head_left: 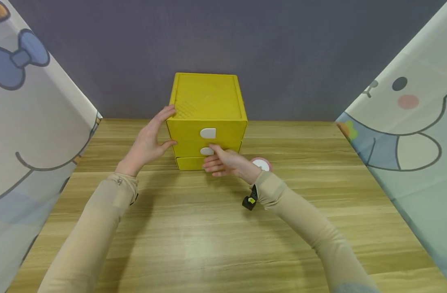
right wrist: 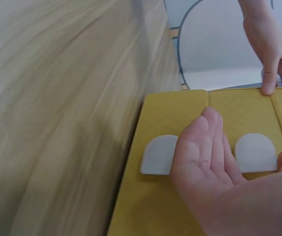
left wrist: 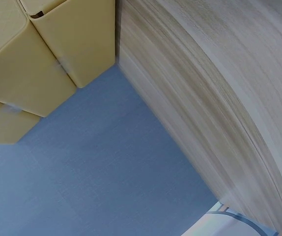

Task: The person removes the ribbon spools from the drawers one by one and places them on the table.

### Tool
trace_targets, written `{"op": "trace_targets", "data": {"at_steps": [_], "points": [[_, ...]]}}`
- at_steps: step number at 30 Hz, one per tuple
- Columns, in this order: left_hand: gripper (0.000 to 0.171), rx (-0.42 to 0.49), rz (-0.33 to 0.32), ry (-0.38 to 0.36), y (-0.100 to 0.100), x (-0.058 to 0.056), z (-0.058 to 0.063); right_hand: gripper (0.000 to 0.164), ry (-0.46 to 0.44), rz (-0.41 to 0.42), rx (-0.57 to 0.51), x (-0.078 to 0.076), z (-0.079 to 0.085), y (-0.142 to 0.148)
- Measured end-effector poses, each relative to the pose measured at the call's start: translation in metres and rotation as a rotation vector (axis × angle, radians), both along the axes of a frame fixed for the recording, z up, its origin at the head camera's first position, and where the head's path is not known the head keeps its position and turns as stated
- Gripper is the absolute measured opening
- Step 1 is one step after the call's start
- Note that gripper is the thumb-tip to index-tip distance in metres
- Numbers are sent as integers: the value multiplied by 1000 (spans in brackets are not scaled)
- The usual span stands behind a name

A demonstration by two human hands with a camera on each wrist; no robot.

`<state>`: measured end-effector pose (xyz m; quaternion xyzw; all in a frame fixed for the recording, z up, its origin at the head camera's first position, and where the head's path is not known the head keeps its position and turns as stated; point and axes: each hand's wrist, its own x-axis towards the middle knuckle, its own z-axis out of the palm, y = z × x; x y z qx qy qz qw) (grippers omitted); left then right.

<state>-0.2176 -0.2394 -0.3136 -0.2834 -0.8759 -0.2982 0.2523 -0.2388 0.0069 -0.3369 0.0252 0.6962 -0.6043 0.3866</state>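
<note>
1 cabinet [head_left: 208,97], long axis unclear, points its 3 drawers [head_left: 189,163] towards the camera. Left hand [head_left: 146,141] spreads against its edge; right hand [head_left: 232,163], outstretched, ungrasping, is by the middle handle [head_left: 204,151].

Well in front of the yellow drawer unit [head_left: 208,95], the worktop [head_left: 197,232] offers passing room; a wall [head_left: 300,61] bars its rear, a pink-and-white disc [head_left: 260,163] obstructs its right.
</note>
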Motion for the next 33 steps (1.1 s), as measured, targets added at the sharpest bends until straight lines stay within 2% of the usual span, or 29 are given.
{"op": "trace_targets", "data": {"at_steps": [10, 16, 22, 33], "points": [[90, -35, -38, -27, -4, -1, 5, 62, -8, -4, -75, -1, -8, -2], [91, -59, -47, -67, -6, 0, 4, 59, -9, -18, -89, 0, -11, -1], [90, -64, -48, -70, -7, 0, 3, 58, -6, -38, -97, 2, -14, -1], [92, -61, -38, -65, -7, 0, 2, 60, 9, -10, -84, 16, -15, 2]]}}
